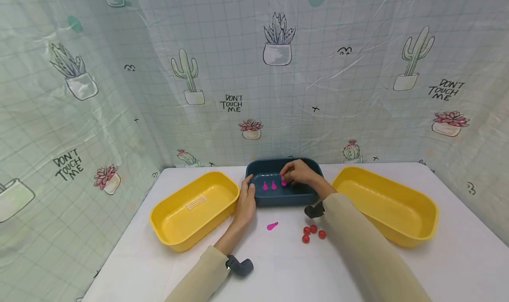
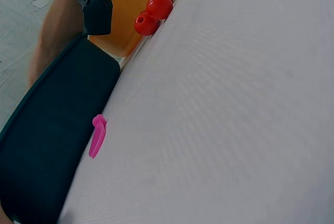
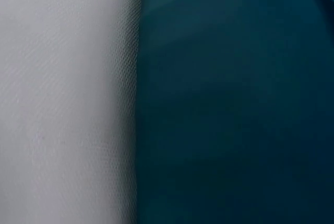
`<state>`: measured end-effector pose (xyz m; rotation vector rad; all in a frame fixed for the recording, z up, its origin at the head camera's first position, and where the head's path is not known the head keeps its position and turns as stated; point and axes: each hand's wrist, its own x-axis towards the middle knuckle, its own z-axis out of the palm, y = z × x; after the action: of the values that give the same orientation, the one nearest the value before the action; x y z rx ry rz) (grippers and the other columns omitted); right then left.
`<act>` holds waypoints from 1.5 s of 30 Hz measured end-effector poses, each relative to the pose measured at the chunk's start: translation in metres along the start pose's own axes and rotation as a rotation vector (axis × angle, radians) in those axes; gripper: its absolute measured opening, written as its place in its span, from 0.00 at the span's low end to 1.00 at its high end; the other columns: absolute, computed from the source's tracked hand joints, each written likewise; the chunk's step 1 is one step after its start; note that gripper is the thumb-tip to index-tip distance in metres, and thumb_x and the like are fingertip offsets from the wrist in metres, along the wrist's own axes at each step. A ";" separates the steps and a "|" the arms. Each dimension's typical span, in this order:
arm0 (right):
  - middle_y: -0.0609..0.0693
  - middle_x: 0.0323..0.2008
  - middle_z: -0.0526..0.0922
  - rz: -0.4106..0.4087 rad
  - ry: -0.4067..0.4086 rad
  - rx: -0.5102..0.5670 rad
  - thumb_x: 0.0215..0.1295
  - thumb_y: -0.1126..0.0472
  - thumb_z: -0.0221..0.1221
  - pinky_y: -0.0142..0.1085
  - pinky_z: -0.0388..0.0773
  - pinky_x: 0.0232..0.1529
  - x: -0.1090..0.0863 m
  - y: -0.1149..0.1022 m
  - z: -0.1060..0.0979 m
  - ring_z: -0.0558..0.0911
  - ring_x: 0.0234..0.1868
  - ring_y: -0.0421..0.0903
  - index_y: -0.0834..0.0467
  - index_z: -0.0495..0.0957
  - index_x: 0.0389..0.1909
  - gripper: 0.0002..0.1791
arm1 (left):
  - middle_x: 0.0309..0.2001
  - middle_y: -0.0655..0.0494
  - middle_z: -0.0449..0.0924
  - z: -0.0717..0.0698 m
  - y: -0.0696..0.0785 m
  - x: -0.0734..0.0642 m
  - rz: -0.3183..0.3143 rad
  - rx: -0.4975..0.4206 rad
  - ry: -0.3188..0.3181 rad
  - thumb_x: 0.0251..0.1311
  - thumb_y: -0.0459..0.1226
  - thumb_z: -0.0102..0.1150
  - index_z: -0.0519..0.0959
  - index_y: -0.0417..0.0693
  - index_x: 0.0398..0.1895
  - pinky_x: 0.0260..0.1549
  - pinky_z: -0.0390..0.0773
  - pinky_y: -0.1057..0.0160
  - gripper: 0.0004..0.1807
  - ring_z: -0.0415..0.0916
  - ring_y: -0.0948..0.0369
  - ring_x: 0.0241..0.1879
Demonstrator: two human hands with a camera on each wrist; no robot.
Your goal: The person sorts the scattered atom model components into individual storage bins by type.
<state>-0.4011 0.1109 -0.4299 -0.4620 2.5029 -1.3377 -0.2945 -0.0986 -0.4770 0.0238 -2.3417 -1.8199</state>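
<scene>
My right hand (image 1: 297, 171) is inside the dark blue bin (image 1: 286, 200) and pinches a small pink balloon (image 1: 283, 183), limp and uninflated, near the bin floor. To its left, two more pink balloons (image 1: 269, 185) lie side by side, narrow ends up. At the bin's left end, my left hand (image 1: 246, 200) rests with fingertips and thumb on the rim. Another pink balloon (image 2: 97, 136) lies on the table in front of the bin. The right wrist view shows only the bin's wall (image 3: 235, 104) and tabletop, with no fingers in sight.
Several red beads (image 1: 313, 228) sit on the white table (image 1: 286, 266) near my right forearm. A yellow bin (image 1: 179, 244) at the left holds several cotton swabs (image 1: 196, 202). Another yellow bin (image 1: 421, 238) stands at the right. A printed curtain (image 1: 222, 130) hangs behind.
</scene>
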 end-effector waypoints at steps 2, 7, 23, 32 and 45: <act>0.53 0.35 0.90 0.013 -0.001 0.001 0.65 0.68 0.64 0.38 0.84 0.36 0.002 0.001 0.000 0.85 0.33 0.40 0.69 0.84 0.47 0.12 | 0.83 0.52 0.54 0.000 0.000 0.000 0.003 0.001 0.000 0.83 0.47 0.34 0.58 0.56 0.81 0.80 0.53 0.40 0.27 0.53 0.49 0.81; 0.54 0.36 0.90 0.033 -0.011 -0.011 0.66 0.67 0.64 0.37 0.84 0.37 0.005 0.001 0.002 0.84 0.34 0.41 0.68 0.84 0.47 0.12 | 0.83 0.52 0.53 0.000 0.000 0.000 0.009 0.008 -0.006 0.83 0.49 0.34 0.57 0.56 0.81 0.80 0.53 0.40 0.28 0.53 0.49 0.81; 0.54 0.35 0.89 0.049 -0.037 -0.028 0.66 0.68 0.64 0.34 0.84 0.36 0.012 0.010 0.007 0.84 0.33 0.40 0.67 0.85 0.44 0.09 | 0.83 0.52 0.54 -0.001 -0.003 0.000 0.001 0.017 0.003 0.83 0.47 0.34 0.58 0.57 0.81 0.79 0.53 0.39 0.27 0.54 0.48 0.81; 0.53 0.35 0.88 0.048 -0.029 -0.049 0.64 0.67 0.66 0.34 0.84 0.36 0.011 0.010 0.007 0.82 0.33 0.41 0.66 0.86 0.41 0.07 | 0.83 0.52 0.54 -0.001 -0.002 0.001 0.009 -0.002 -0.009 0.83 0.47 0.35 0.58 0.55 0.81 0.80 0.53 0.41 0.27 0.53 0.49 0.81; 0.53 0.35 0.89 0.041 -0.024 -0.091 0.64 0.67 0.67 0.32 0.83 0.34 0.012 0.010 0.007 0.81 0.32 0.39 0.66 0.87 0.41 0.07 | 0.83 0.52 0.54 -0.001 -0.003 0.001 0.012 0.001 -0.008 0.83 0.48 0.34 0.58 0.57 0.81 0.79 0.54 0.41 0.27 0.54 0.49 0.81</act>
<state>-0.4108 0.1058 -0.4427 -0.4411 2.5477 -1.2005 -0.2955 -0.0999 -0.4796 0.0032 -2.3429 -1.8168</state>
